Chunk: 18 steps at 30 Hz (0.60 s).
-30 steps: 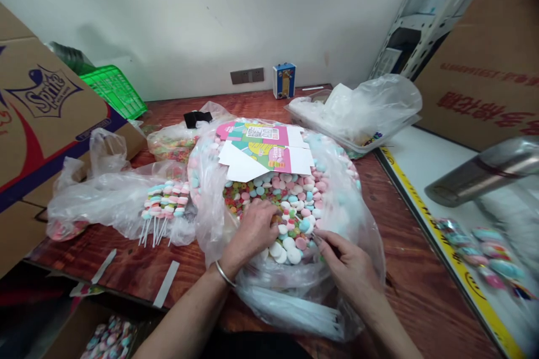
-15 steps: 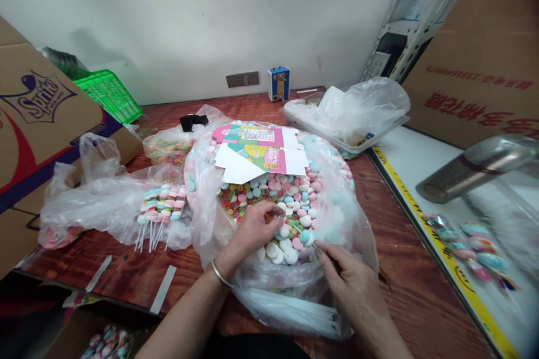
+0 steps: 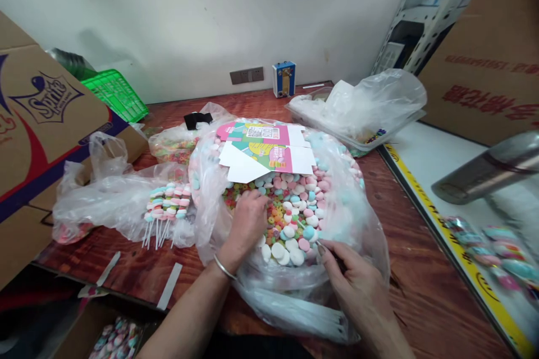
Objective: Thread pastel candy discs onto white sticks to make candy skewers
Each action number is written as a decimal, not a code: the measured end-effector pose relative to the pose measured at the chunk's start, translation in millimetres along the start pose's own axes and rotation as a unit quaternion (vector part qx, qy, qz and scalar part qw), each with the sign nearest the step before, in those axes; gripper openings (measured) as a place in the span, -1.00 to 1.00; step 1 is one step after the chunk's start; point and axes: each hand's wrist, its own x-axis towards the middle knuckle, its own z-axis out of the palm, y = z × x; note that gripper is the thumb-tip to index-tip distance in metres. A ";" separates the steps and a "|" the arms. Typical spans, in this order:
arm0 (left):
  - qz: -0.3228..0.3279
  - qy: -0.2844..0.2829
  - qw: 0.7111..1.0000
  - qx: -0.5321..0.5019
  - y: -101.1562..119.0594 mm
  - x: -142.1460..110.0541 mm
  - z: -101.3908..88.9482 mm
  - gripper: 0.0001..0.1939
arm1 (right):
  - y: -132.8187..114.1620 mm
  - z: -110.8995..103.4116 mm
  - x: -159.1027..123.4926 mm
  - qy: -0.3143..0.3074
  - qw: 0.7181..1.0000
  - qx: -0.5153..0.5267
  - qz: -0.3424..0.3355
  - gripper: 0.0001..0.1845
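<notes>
A large clear plastic bag [image 3: 370, 235] lies opened out around pink, white and blue button-shaped candies [image 3: 290, 252] and small colourful gummy rings [image 3: 275, 216]. My left hand [image 3: 249, 219] reaches down into the rings at the left, its fingers curled and the tips hidden; whatever is in them cannot be made out. At the lower right of the pile, my right hand [image 3: 353, 272] pinches a thin white candy stick, with a blue-and-white candy [image 3: 309, 233] close to its fingertips. Several finished candy skewers [image 3: 167, 202] with white sticks lie to the left on plastic.
A printed card box [image 3: 290, 157] lies flat on the candies. White sticks [image 3: 298, 314] rest at the bag's front. Around stand a Sprite carton [image 3: 54, 118], green basket [image 3: 118, 95], plastic tub [image 3: 357, 143], blue device [image 3: 283, 79] and steel flask [image 3: 484, 171]. A box with wrapped candies [image 3: 115, 339] is below.
My left hand has moved left and away, from above the white candies into the gummy rings. My right hand keeps its pinch near the blue-and-white candy. The view has shifted slightly.
</notes>
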 end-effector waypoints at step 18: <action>-0.138 -0.050 0.889 -0.434 20.9 9.9 6.8 -0.89 | -3.0 10.1 3.3 -0.001 0.999 -0.027 -0.017 -0.62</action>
